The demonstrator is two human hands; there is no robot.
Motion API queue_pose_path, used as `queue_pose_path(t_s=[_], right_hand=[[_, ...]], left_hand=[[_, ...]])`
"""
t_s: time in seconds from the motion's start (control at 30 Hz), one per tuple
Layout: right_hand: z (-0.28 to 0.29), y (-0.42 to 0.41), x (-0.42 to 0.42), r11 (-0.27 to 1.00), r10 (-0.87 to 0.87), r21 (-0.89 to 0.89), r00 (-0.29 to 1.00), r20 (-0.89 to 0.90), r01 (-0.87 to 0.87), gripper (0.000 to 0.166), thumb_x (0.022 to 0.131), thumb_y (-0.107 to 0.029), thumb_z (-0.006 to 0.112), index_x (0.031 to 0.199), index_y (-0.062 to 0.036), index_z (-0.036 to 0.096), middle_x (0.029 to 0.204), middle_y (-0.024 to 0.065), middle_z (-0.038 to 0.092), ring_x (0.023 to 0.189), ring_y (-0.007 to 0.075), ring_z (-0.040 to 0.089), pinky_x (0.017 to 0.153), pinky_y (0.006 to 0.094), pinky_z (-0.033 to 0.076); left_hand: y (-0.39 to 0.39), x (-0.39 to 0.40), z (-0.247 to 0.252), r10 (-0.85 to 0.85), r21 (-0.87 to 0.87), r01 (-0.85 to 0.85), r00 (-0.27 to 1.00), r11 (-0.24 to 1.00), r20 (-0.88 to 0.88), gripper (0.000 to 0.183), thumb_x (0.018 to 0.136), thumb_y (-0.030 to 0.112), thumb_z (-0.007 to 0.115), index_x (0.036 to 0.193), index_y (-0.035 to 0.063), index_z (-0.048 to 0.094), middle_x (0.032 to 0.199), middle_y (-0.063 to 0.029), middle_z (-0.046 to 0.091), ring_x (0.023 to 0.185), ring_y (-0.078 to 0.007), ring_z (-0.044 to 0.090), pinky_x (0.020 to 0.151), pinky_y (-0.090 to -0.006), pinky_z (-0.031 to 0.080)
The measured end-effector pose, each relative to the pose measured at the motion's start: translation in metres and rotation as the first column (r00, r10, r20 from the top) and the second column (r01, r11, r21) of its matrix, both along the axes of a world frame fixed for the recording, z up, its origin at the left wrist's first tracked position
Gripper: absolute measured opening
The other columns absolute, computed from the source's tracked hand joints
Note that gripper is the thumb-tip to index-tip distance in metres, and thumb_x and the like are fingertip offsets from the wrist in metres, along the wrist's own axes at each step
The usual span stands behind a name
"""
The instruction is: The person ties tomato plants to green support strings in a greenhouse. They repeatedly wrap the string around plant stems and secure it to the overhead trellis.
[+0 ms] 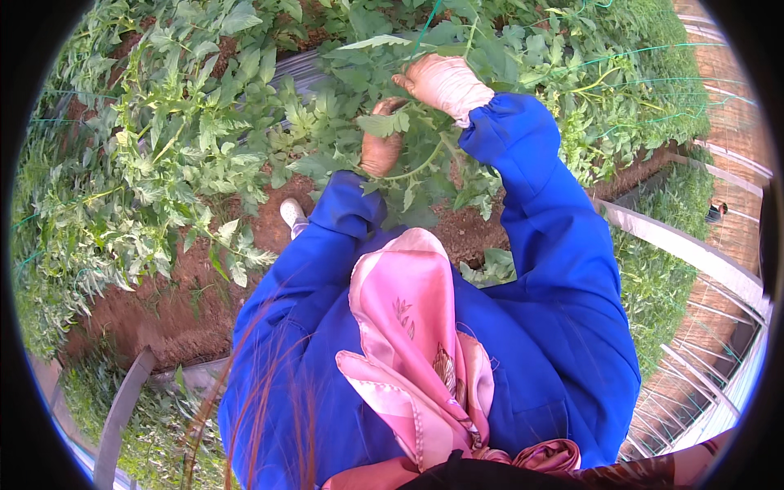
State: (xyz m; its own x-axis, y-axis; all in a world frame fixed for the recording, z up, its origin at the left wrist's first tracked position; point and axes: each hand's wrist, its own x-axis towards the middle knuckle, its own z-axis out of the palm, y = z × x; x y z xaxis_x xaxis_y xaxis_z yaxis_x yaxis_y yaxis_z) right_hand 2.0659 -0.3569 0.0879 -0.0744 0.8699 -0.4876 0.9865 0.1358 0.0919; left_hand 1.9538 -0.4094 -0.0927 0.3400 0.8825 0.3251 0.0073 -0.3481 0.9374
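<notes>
Both hands wear pale, soil-stained thin gloves and reach into a tomato plant in front of me. My left hand curves around the leafy shoots from the left, partly covered by a leaf. Whether its fingers grip a stem cannot be made out. Higher and to the right, my right hand is among the upper leaves, back of the hand up, its fingertips hidden. A green twine comes down from above to the foliage just beside it. A bent green stem arches below the two hands.
Dense rows of tomato plants stand left and right, with green twines strung along them. Brown soil and plastic mulch film show between the rows. Curved metal greenhouse frames rise at right and left. A white shoe rests on the soil.
</notes>
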Motion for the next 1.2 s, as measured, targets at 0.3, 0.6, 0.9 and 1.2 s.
queue_pose_path(t_s=[0.3,0.6,0.9,1.2], right_hand=[[0.014,0.024,-0.016,0.924,0.319,0.178,0.939,0.130,-0.339,0.035,0.090,-0.037,0.045,0.118,-0.0183,0.056,0.123,0.0050,0.053,0.104,0.0276,0.055,0.091,0.0471,0.040],[0.022,0.034,0.031,0.951,-0.035,0.275,0.937,-0.347,0.137,0.039,0.090,-0.041,0.047,0.108,-0.0105,0.062,0.093,0.0168,0.063,0.090,0.0334,0.058,0.078,0.0390,0.046],[0.008,0.022,0.015,0.932,0.030,0.356,0.965,-0.261,0.067,0.034,0.086,-0.036,0.049,0.093,-0.0062,0.063,0.084,0.0197,0.061,0.084,0.0372,0.057,0.074,0.0442,0.045],[0.018,-0.004,0.009,0.935,0.039,0.338,0.917,-0.397,0.106,0.032,0.087,-0.028,0.052,0.112,-0.0076,0.057,0.101,0.0174,0.061,0.095,0.0340,0.057,0.082,0.0388,0.045]], left_hand=[[0.010,-0.043,0.060,-0.288,0.088,0.400,0.780,0.912,-0.556,0.061,0.069,0.005,0.060,0.128,0.0130,0.044,0.120,-0.0099,0.050,0.116,-0.0271,0.042,0.107,-0.0412,0.020],[0.049,-0.104,0.000,-0.186,-0.031,0.759,0.199,0.650,0.962,0.046,0.078,0.029,0.066,0.113,0.0014,0.053,0.117,-0.0133,0.055,0.103,-0.0259,0.053,0.089,-0.0376,0.043],[0.002,-0.069,-0.024,0.425,-0.713,0.092,0.748,0.695,0.511,0.038,0.082,0.022,0.061,0.113,0.0014,0.053,0.112,-0.0110,0.056,0.099,-0.0223,0.054,0.085,-0.0346,0.044],[-0.034,-0.007,-0.014,0.197,-0.707,0.195,0.880,0.680,0.432,0.030,0.086,0.015,0.056,0.112,0.0014,0.053,0.107,-0.0086,0.058,0.095,-0.0187,0.055,0.082,-0.0315,0.045]])
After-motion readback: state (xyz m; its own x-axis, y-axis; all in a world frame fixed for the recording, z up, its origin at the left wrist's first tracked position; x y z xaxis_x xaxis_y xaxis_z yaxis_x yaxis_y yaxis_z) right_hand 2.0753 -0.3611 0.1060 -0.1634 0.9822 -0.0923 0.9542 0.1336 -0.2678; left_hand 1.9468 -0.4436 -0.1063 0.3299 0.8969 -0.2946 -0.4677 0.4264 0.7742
